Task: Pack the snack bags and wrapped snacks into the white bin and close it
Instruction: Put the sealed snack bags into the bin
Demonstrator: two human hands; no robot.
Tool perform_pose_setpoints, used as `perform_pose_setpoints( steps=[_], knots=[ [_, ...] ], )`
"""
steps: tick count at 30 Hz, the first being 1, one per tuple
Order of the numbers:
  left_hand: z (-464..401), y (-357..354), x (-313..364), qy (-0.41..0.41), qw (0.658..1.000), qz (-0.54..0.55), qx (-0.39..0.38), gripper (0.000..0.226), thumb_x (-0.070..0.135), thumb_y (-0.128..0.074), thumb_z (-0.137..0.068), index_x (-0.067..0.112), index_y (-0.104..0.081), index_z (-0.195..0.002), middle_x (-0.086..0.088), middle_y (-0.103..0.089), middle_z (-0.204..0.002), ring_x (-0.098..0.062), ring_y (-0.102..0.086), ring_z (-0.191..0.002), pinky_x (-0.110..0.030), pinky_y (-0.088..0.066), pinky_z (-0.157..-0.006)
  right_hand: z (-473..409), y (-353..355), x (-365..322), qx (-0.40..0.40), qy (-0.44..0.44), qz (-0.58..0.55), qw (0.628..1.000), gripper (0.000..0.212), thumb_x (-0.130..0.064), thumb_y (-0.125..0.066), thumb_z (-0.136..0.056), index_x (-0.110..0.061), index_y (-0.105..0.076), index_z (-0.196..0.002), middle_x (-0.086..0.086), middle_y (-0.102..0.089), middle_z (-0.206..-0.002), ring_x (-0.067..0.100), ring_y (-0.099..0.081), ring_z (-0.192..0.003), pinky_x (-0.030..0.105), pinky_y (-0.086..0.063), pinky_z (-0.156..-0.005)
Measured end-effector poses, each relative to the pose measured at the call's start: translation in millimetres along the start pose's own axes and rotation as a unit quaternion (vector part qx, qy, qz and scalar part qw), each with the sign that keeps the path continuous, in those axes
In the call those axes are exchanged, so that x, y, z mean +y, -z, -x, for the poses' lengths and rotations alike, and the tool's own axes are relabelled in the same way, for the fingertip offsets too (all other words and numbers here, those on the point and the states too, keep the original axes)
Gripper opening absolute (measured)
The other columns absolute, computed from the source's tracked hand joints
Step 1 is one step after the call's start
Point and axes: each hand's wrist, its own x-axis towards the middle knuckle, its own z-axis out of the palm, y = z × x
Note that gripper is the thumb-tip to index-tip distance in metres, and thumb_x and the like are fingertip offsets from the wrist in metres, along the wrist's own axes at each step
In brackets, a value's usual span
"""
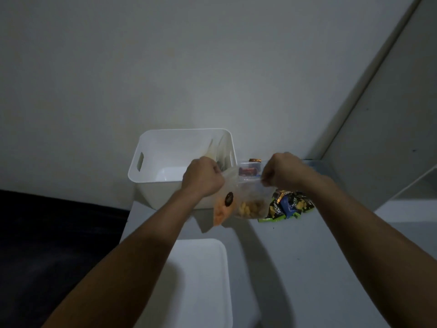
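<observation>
- Room: dim, plain pale wall (165,67) behind; a light grey table top (307,256) in front, a dark surface (47,245) off its left edge.
- Left hand (203,178): fingers curled tight, pinching the left top corner of a clear plastic snack bag with an orange label and a dark round sticker (246,200).
- Right hand (281,172): fingers curled, pinching the bag's right top corner; the bag's top edge is stretched between the two fists.
- Clear snack bag: held in the air, hanging below the knuckles, pale yellow pieces gathered at its bottom. It hangs just in front of the bin's near right corner, not inside it.
- White rectangular plastic bin with a slot handle (151,171): open, beyond the left fingers, against the wall. Some pale packaging leans inside at its right wall.
- White flat plastic lid (201,280): lies on the table, nearer than both hands, beneath the left forearm.
- Small green, blue and black wrapped snacks (290,205): heaped on the table, below and just right of the right fingers.
- Small clear container with dark contents (248,169): between the two hands, seen beyond the bag; details too blurred to tell.
</observation>
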Motion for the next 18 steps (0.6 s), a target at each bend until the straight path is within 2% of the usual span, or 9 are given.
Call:
perform_pose_setpoints(
  steps=[3,5,8,13,18],
  knots=[
    [-0.6,36.9,17.4,0.021,0.999,0.049,0.000,0.010,0.005,-0.060,-0.074,0.006,-0.069,-0.070,-0.012,-0.069,-0.065,-0.025,-0.070,-0.055,-0.038,-0.062,-0.056,1.2,41.7,-16.5,0.012,0.004,-0.045,0.999,0.013,-0.007,-0.074,-0.080,-0.015,-0.077,-0.090,-0.003,-0.075,-0.083,0.008,-0.068,-0.063,0.023,-0.056,-0.068],
    [-4.1,62.0,26.2,0.028,0.997,0.078,0.010,0.008,0.003,-0.061,-0.075,0.002,-0.068,-0.073,-0.016,-0.070,-0.067,-0.027,-0.071,-0.056,-0.039,-0.062,-0.056,-0.4,68.1,-28.3,0.017,0.007,-0.078,0.997,0.012,-0.003,-0.071,-0.082,-0.013,-0.077,-0.087,0.001,-0.076,-0.079,0.009,-0.071,-0.060,0.027,-0.061,-0.060],
    [-14.0,96.4,33.8,0.035,0.991,0.124,0.045,0.011,0.003,-0.059,-0.078,-0.005,-0.066,-0.081,-0.021,-0.069,-0.071,-0.029,-0.070,-0.053,-0.038,-0.061,-0.053,-6.1,100.8,-49.8,0.045,0.013,-0.125,0.991,0.007,-0.004,-0.069,-0.085,-0.007,-0.074,-0.087,0.005,-0.074,-0.077,0.012,-0.073,-0.060,0.026,-0.060,-0.053],
    [-33.0,126.0,35.6,0.047,0.984,0.162,0.062,0.009,0.000,-0.055,-0.085,-0.004,-0.063,-0.086,-0.021,-0.066,-0.074,-0.027,-0.068,-0.053,-0.032,-0.058,-0.051,-31.5,118.0,-79.9,0.086,-0.009,-0.174,0.981,0.007,-0.002,-0.066,-0.086,0.003,-0.070,-0.090,0.014,-0.074,-0.078,0.020,-0.074,-0.062,0.034,-0.062,-0.059],
    [-51.7,107.5,20.9,0.081,0.978,0.187,0.046,0.007,-0.003,-0.055,-0.081,-0.004,-0.062,-0.079,-0.025,-0.068,-0.070,-0.033,-0.072,-0.060,-0.044,-0.062,-0.061,-70.6,75.2,-90.1,0.088,-0.071,-0.220,0.969,0.011,-0.002,-0.063,-0.084,0.007,-0.067,-0.089,0.017,-0.073,-0.068,0.026,-0.073,-0.058,0.041,-0.062,-0.065]
  ],
)
